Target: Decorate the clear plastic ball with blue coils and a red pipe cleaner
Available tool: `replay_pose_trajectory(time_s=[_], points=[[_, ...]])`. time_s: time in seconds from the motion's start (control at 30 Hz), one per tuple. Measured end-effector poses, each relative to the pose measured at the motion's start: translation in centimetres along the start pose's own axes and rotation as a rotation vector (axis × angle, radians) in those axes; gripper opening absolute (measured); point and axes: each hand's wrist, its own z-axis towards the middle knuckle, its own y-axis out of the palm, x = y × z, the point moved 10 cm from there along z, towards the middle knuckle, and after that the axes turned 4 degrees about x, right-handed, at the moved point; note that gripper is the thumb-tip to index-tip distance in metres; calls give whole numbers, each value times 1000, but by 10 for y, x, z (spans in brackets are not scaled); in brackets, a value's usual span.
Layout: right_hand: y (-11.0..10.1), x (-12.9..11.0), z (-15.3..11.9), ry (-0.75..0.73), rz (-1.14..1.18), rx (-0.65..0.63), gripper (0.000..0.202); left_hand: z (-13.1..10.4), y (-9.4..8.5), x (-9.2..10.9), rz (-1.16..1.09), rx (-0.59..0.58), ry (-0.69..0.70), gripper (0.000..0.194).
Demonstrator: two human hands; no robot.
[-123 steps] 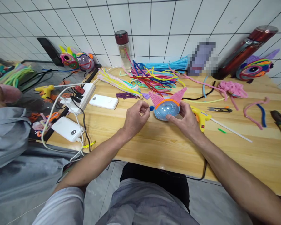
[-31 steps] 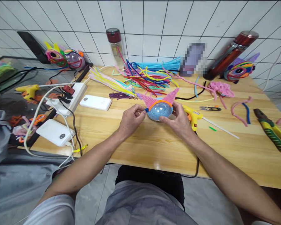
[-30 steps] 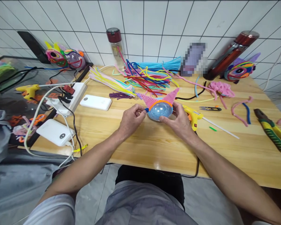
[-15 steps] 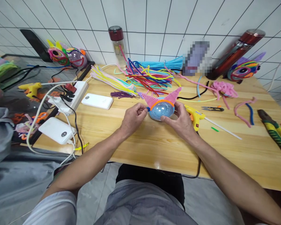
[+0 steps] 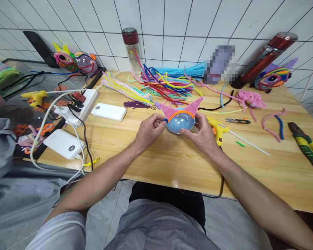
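Left hand [image 5: 150,130] is closing to a narrow pinch, fingertips now covering more of the small dark-blue fuzzy piece [image 5: 166,120] than 4 s ago; that is putting it right at the dome's left edge, so it's probably being seated or held there. Right hand [image 5: 205,133] is holding the clear, bluish plastic dome [image 5: 181,123], thumb on the near side, fingers curling around the right side, partly hidden. Dome is sitting between both hands, its orange fuzzy band [image 5: 177,113] and two pink ribbed ears [image 5: 197,105] facing the wall side. Yellow glue gun [image 5: 219,131] is lying just right of the right hand, black snips [image 5: 237,121] beyond it. Multicoloured pipe cleaners [image 5: 169,83] are lying behind, on the light wooden table [image 5: 156,166].
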Motion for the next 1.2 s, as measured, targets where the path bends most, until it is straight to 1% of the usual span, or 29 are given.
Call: replay_pose_trajectory(time_s=[0.1, 0.3, 0.9, 1.2], points=[[-1, 0, 0, 1, -9, 8, 87, -1, 0, -3, -13, -9, -17, 17], [1, 0, 0, -1, -8, -2, 90, 0, 2, -8, -28, -30, -37, 15], [1, 1, 0, -20, -39, -5, 90, 2, 4, -4, -36, -23, -24, 12], [1, 2, 0, -1, -24, -8, 91, 1, 3, -1, -34, -10, -21, 11]])
